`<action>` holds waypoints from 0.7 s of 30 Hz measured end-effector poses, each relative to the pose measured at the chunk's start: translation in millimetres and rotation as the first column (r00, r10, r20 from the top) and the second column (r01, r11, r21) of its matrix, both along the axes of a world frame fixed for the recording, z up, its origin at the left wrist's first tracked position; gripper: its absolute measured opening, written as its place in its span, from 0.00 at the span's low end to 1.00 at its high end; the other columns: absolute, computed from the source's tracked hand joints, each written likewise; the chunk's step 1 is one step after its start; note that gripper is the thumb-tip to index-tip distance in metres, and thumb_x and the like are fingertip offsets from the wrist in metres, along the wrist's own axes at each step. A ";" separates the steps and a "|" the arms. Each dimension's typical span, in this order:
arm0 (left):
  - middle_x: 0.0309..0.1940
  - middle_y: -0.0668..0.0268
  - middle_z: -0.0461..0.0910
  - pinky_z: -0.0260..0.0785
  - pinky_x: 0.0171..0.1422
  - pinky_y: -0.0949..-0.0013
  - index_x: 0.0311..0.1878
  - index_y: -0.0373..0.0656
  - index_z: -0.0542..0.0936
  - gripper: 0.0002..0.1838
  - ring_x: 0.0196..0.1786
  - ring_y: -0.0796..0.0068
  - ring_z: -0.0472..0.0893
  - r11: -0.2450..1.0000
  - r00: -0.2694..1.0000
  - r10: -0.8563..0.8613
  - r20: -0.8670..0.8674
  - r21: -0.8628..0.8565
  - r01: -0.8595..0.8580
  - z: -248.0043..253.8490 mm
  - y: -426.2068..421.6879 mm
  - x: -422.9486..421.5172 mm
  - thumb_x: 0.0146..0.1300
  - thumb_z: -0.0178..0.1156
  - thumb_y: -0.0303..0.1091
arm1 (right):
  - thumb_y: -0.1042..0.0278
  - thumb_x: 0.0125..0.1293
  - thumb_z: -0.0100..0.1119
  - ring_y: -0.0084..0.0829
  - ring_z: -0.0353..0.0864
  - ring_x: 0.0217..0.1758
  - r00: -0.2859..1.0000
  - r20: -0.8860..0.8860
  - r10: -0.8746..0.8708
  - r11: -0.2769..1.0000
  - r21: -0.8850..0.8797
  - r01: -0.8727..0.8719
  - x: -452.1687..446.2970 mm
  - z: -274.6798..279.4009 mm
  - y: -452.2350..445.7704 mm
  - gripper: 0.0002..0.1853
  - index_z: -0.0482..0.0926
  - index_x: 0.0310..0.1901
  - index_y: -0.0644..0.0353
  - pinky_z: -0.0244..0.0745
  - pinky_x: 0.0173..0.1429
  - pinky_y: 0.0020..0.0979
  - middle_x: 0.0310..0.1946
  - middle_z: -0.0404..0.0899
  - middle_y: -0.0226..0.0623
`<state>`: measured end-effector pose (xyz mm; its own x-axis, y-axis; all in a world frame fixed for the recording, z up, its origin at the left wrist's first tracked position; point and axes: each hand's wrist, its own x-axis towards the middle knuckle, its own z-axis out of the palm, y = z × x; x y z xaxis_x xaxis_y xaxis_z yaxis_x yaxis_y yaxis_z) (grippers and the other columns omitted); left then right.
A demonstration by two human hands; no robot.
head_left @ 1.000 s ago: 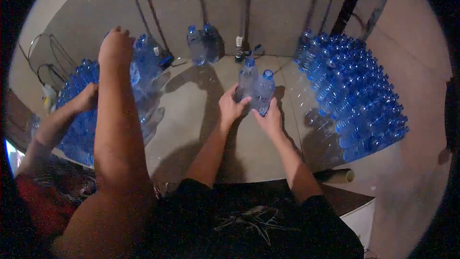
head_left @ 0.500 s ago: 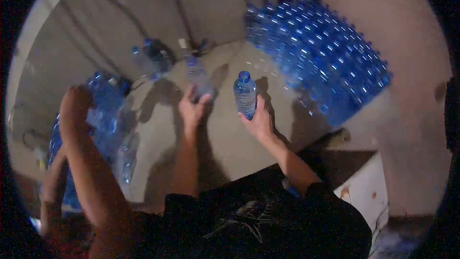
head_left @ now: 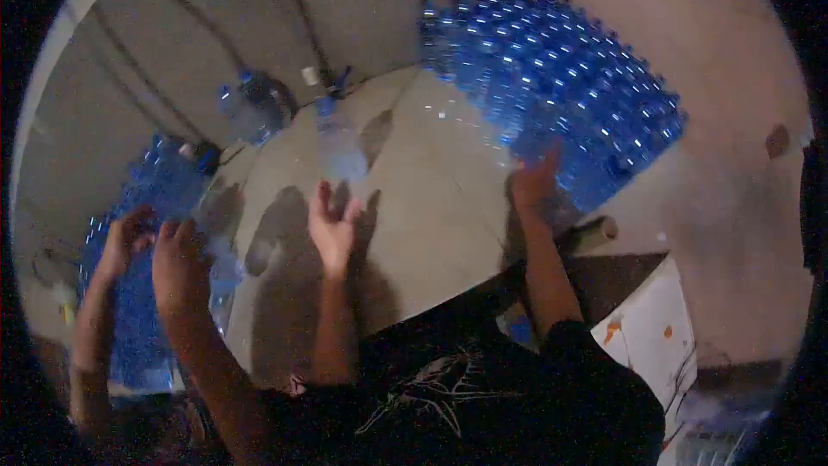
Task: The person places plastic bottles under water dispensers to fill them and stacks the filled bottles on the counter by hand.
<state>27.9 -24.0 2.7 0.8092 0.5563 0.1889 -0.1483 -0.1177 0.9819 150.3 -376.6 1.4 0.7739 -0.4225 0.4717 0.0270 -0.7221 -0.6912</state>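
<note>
1. Left hand (head_left: 335, 233): released, fingers spread, nothing in it. Clear, slim plastic bottle with a blue top (head_left: 342, 147) stands just beyond its fingertips, looks upright, small gap apparent.
2. Right hand (head_left: 535, 194): at the near edge of the wide, tightly packed block of clear-blue plastic bottles (head_left: 561, 78). Blur; cannot tell if it grasps a bottle or only touches.
3. Handling, left (judgement): spread fingers suit a round body; best closed around the middle, lightly, since thin plastic would probably dent. Keep the bottle vertical.
4. Handling, right (judgement): keep fingers close to one bottle and move straight, no sideways sweep; neighbours stand so close that a knock could topple several.
5. Containers: tops in the block beyond the right hand look blue. Contents: bodies see-through, fill level unreadable. Whether every top is a closed cap, cannot tell.
6. Beyond and left of the left hand: two clear plastic bottles with blue tops (head_left: 250, 112), side by side.
7. Farther left of the left hand: another mass of clear-blue plastic bottles (head_left: 138, 328), with a co-worker's hands (head_left: 181, 263) over it; their hold is unclear.
8. Between both hands: bare pale, smooth tabletop (head_left: 431, 198).
</note>
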 end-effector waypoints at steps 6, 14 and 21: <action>0.54 0.63 0.83 0.77 0.54 0.70 0.66 0.40 0.77 0.30 0.52 0.76 0.82 0.992 0.994 0.107 0.019 -0.065 -0.105 -5.1 -4.8 -115.9 0.59 0.72 0.25 | 0.66 0.63 0.70 0.46 0.71 0.68 0.898 0.140 0.416 0.856 0.272 -0.439 -28.2 13.3 78.4 0.40 0.59 0.73 0.66 0.71 0.68 0.44 0.66 0.68 0.52; 0.40 0.65 0.87 0.79 0.47 0.70 0.53 0.43 0.85 0.17 0.40 0.76 0.85 0.838 0.827 0.525 -0.200 0.288 -0.462 12.4 23.6 -226.5 0.61 0.72 0.32 | 0.68 0.64 0.67 0.39 0.80 0.45 0.331 0.112 0.937 0.337 -0.040 -0.941 -100.9 86.3 291.9 0.23 0.76 0.60 0.62 0.78 0.49 0.37 0.45 0.80 0.45; 0.40 0.63 0.88 0.77 0.50 0.70 0.51 0.43 0.86 0.15 0.41 0.75 0.86 0.763 0.728 0.646 -0.228 0.211 -0.611 29.0 40.6 -300.2 0.63 0.71 0.34 | 0.65 0.64 0.65 0.51 0.79 0.55 -0.148 0.288 0.946 -0.113 -0.133 -0.985 -179.9 157.5 481.0 0.22 0.76 0.59 0.60 0.76 0.59 0.46 0.49 0.80 0.45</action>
